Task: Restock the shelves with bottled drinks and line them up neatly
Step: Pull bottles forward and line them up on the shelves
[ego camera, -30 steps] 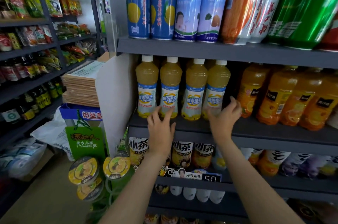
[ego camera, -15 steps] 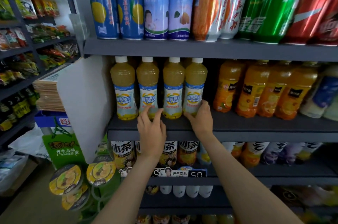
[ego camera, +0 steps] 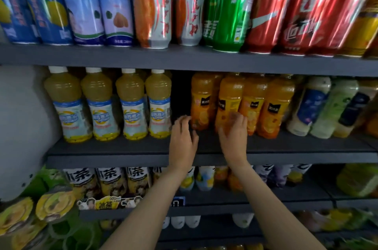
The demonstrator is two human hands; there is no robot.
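R hand (ego camera: 233, 133) is motion-blurred, so contact w/ the orange juice bottles (ego camera: 241, 104) can't be told; fingers loosely spread, nothing gripped. L hand (ego camera: 184, 137) open too, fingertips at the base of the leftmost orange bottle, holding nothing. Cans on the top shelf (ego camera: 184, 57) cut off at 12 o'clock. Vs 0.5 s ago: both hands have moved from the pale-yellow bottles (ego camera: 110, 104), now at 9 o'clock, to the orange row; view has panned right. Middle shelf (ego camera: 122, 147) holds both rows.
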